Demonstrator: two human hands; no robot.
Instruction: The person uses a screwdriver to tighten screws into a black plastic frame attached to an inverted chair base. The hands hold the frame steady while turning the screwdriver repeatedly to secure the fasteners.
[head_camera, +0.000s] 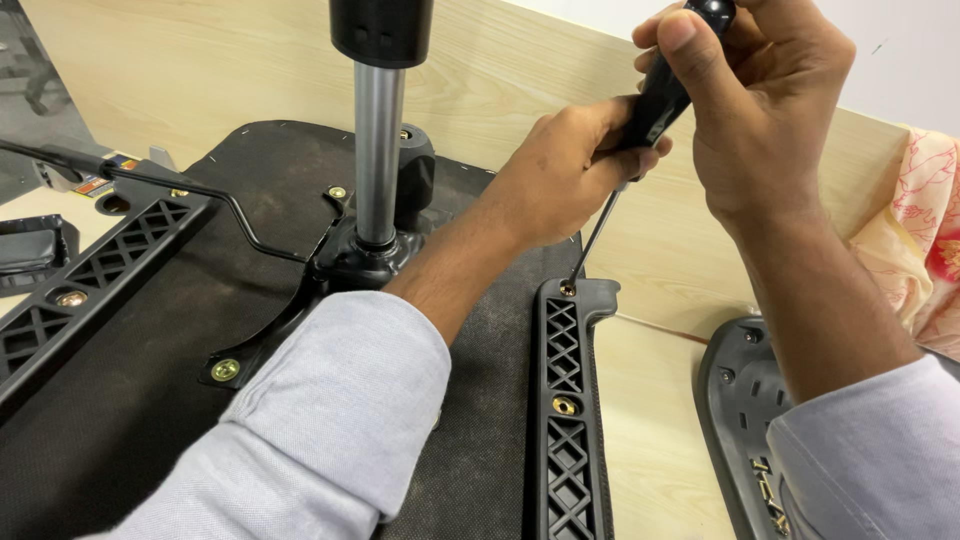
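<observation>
Here your right hand (770, 110) wraps the black screwdriver (650, 115) handle's top and your left hand (560, 170) pinches it lower; its long axis slants down-left, tip in the brass screw (567, 289) at the armrest bracket's (565, 400) far end. Five brass screws show.

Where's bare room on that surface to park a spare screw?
Bare wood lies between the right armrest bracket and the black plastic shell. Crowded: around the gas cylinder and lever, and where both hands work the screwdriver.
</observation>
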